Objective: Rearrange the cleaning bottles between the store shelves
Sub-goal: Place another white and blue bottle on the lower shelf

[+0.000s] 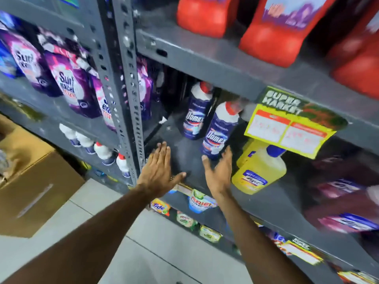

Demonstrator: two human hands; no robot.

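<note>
Two dark blue Domex bottles with white necks and red caps stand on the grey middle shelf (182, 154). The rear bottle (196, 115) is deeper in; the front bottle (219, 132) leans slightly. My right hand (218, 171) is open with fingers spread, just below and beside the front bottle's base, its fingertips close to it. My left hand (159, 169) hovers flat and open over the bare shelf surface to the left, holding nothing. A yellow bottle with a blue cap (259, 169) stands to the right of my right hand.
Red bottles (272, 37) fill the shelf above. A yellow and green price tag (291, 128) hangs from that shelf's edge. Purple Surf pouches (69, 85) and small white bottles (102, 150) sit in the left bay behind the perforated post (127, 89). A cardboard box (34, 181) stands on the tiled floor.
</note>
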